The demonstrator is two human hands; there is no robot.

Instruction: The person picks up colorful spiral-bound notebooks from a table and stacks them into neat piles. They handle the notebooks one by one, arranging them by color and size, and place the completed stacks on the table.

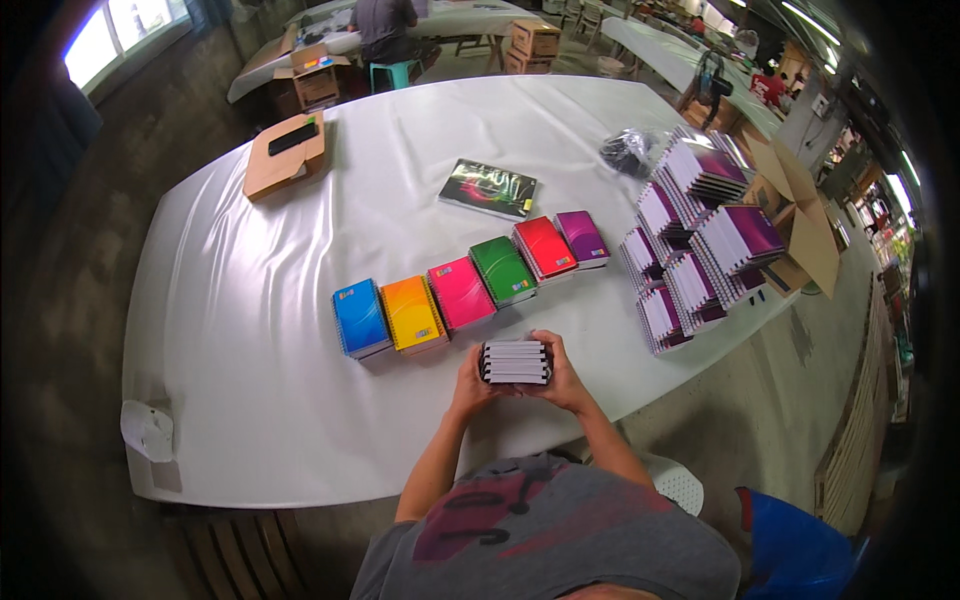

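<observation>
Between my two hands I grip a small stack of notebooks (516, 363), its white page edges turned up toward me. My left hand (472, 382) is wrapped round its left side and my right hand (564, 376) round its right side. Just beyond, a slanting row of spiral notebook piles runs across the table: blue (361, 316), yellow (413, 312), pink (461, 292), green (503, 269), red (545, 247) and purple (581, 238). Behind that row lies a black notebook with a bright pattern (488, 189), flat on the white cover.
Tall piles of purple spiral notebooks (740, 237) fill the table's right side, beside an open carton (812, 235) and a bundle in clear plastic (628, 152). A phone (293, 138) rests on a cardboard box (270, 176) at far left. A person (384, 30) sits beyond the table (250, 400).
</observation>
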